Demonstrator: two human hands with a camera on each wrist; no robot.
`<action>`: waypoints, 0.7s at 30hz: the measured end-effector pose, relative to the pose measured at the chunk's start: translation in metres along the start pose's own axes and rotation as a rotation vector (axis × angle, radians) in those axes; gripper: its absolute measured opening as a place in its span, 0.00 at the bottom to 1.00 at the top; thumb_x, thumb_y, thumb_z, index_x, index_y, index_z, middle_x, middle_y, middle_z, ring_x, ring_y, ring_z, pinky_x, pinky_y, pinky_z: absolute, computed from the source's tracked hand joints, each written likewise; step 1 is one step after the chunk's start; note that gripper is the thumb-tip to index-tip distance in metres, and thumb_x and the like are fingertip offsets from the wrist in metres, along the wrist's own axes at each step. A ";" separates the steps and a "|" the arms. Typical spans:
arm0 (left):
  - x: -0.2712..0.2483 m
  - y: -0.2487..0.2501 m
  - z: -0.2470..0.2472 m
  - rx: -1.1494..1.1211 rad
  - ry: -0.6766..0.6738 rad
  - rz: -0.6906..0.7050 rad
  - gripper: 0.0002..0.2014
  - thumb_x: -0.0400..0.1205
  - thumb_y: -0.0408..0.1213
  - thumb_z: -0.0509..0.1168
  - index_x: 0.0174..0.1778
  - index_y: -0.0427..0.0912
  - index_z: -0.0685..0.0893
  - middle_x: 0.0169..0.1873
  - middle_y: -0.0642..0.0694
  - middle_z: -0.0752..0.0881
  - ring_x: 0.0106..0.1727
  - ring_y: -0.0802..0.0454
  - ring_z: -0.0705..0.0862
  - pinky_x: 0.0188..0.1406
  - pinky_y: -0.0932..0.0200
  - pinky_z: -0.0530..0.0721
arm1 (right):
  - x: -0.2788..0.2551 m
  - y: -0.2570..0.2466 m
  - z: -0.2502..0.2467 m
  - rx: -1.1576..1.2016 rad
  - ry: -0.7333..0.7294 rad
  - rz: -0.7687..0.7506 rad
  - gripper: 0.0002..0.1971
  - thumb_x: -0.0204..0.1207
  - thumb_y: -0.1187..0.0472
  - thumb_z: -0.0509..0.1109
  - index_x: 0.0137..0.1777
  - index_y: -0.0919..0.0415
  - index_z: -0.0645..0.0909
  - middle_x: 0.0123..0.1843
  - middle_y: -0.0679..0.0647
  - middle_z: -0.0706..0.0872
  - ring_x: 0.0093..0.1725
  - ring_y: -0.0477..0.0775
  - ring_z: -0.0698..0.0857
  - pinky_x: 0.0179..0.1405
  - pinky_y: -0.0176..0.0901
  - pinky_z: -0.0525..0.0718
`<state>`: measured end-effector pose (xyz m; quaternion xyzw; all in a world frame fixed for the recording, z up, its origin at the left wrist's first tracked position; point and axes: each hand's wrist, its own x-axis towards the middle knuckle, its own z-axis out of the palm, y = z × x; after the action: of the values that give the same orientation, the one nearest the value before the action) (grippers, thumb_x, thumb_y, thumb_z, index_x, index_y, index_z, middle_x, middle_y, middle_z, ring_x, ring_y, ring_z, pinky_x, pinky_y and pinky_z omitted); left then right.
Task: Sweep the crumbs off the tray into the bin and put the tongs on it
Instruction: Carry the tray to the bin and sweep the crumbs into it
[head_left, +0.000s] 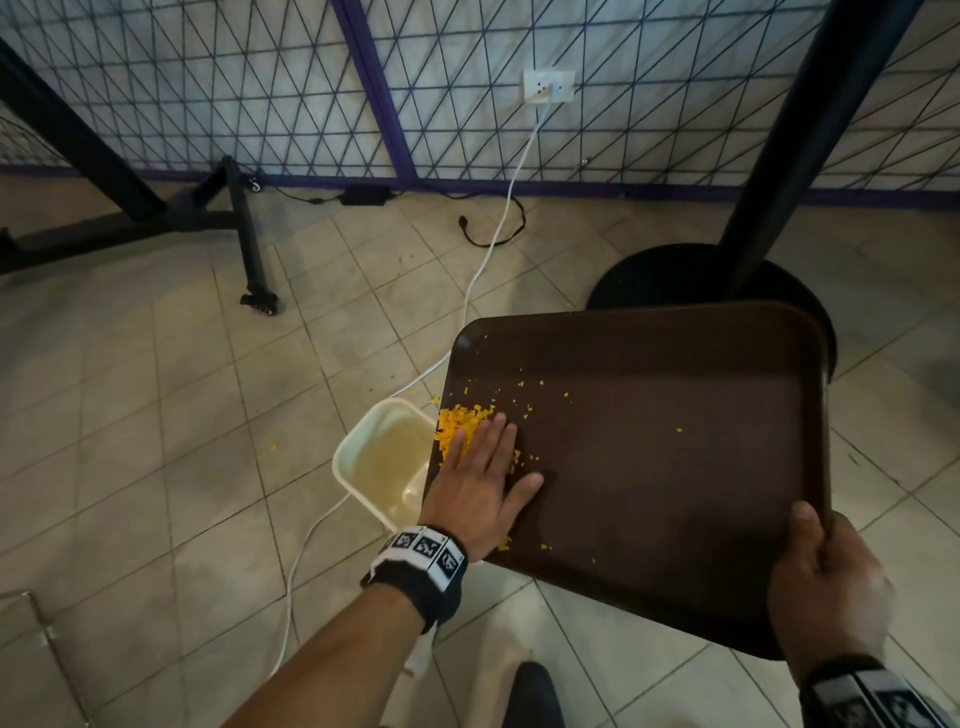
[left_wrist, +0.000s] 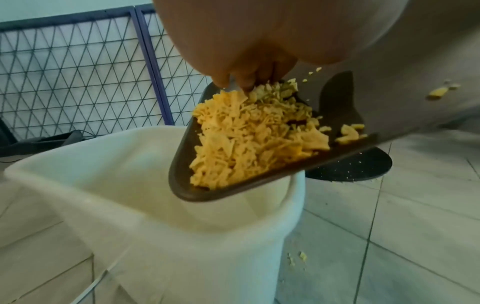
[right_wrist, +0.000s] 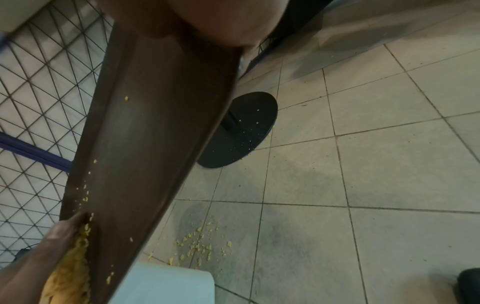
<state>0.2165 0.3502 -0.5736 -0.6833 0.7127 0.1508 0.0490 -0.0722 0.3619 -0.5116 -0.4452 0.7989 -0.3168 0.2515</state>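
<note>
A dark brown tray (head_left: 675, 441) is held tilted above the floor, its left edge over a white bin (head_left: 382, 457). My right hand (head_left: 826, 582) grips the tray's near right corner, thumb on top. My left hand (head_left: 480, 478) lies flat on the tray with straight fingers against a pile of yellow crumbs (head_left: 460, 423) at the left rim. In the left wrist view the crumbs (left_wrist: 249, 139) sit heaped at the tray corner (left_wrist: 182, 185) above the bin (left_wrist: 155, 205). In the right wrist view the tray (right_wrist: 145, 144) runs down toward the bin (right_wrist: 166, 286). No tongs are in view.
A black round table base (head_left: 691, 275) with its pole stands behind the tray. A white cable (head_left: 483, 270) runs from a wall socket across the tiled floor past the bin. Spilled crumbs (right_wrist: 200, 244) lie on the floor. A black wheeled frame (head_left: 244, 244) stands at left.
</note>
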 end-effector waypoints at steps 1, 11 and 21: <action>0.003 0.003 -0.005 -0.017 0.028 0.003 0.39 0.85 0.68 0.31 0.88 0.47 0.45 0.88 0.50 0.42 0.87 0.55 0.39 0.86 0.47 0.36 | 0.000 -0.001 0.000 0.004 0.000 -0.002 0.20 0.83 0.48 0.52 0.49 0.64 0.78 0.41 0.68 0.83 0.42 0.70 0.80 0.42 0.60 0.81; 0.055 0.035 -0.023 -0.050 0.062 -0.008 0.41 0.85 0.68 0.31 0.88 0.45 0.44 0.88 0.48 0.42 0.88 0.52 0.42 0.86 0.43 0.39 | 0.001 -0.007 -0.006 0.074 -0.044 0.015 0.18 0.84 0.53 0.53 0.47 0.67 0.77 0.38 0.64 0.79 0.38 0.62 0.75 0.36 0.47 0.68; 0.020 0.039 -0.024 -0.027 0.093 0.036 0.40 0.86 0.68 0.31 0.88 0.46 0.44 0.88 0.50 0.41 0.87 0.54 0.39 0.86 0.46 0.35 | 0.003 0.001 -0.002 0.061 -0.036 -0.015 0.18 0.84 0.51 0.53 0.49 0.65 0.78 0.38 0.63 0.80 0.39 0.63 0.77 0.40 0.49 0.72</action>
<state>0.1796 0.3247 -0.5506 -0.6772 0.7244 0.1294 0.0041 -0.0758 0.3604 -0.5110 -0.4491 0.7808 -0.3348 0.2766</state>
